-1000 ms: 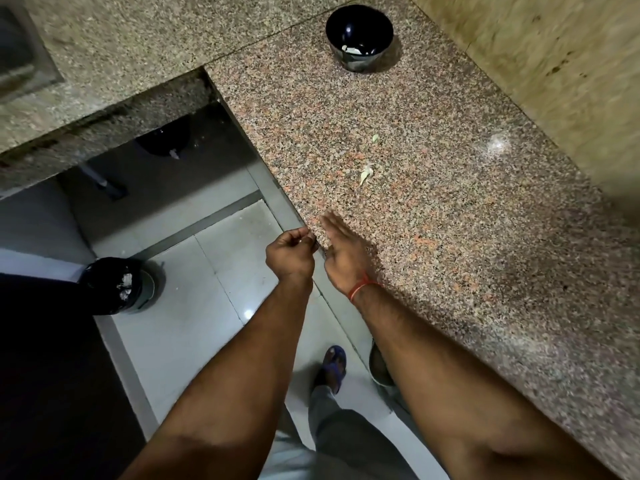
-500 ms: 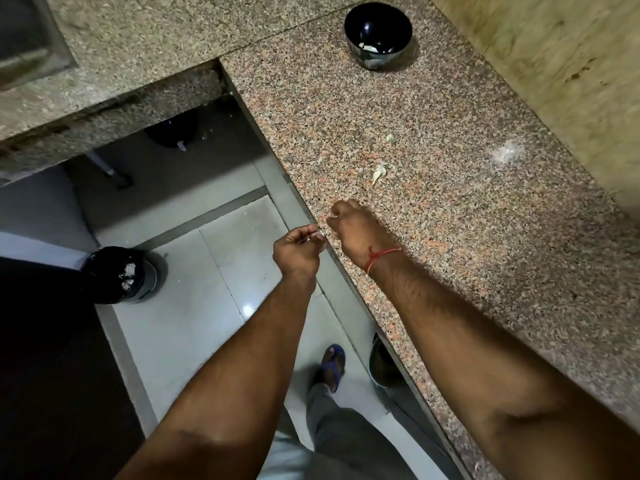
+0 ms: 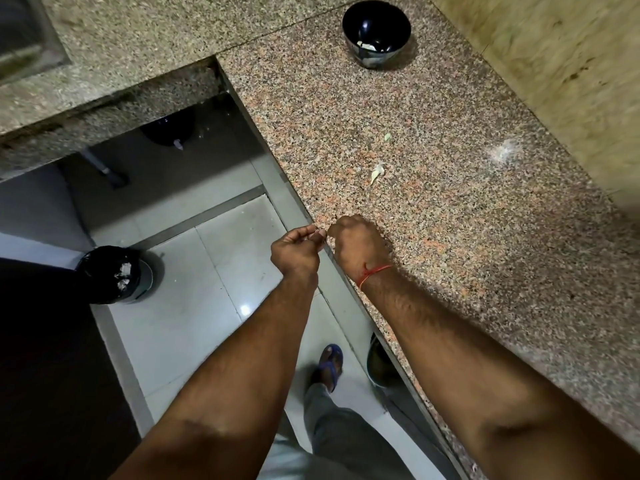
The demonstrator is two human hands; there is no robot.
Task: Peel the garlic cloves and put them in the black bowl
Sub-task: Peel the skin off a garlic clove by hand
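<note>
Speckled granite worktop [image 3: 450, 237] edge: I see left hand [image 3: 294, 251] and right hand [image 3: 358, 242] pinching something too small to identify. Risk: it drops to the floor, far from the black bowl [image 3: 376, 31].

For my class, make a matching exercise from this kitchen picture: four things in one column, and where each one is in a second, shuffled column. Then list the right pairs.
Things
1. black bowl
2. garlic skin scrap
3. red thread
4. black-lined bin

Places
A. on the floor, left of the arms
B. at the far end of the granite counter
C. round the right wrist
D. on the bare counter between the bowl and the hands

Pairs: 1-B, 2-D, 3-C, 4-A
</note>
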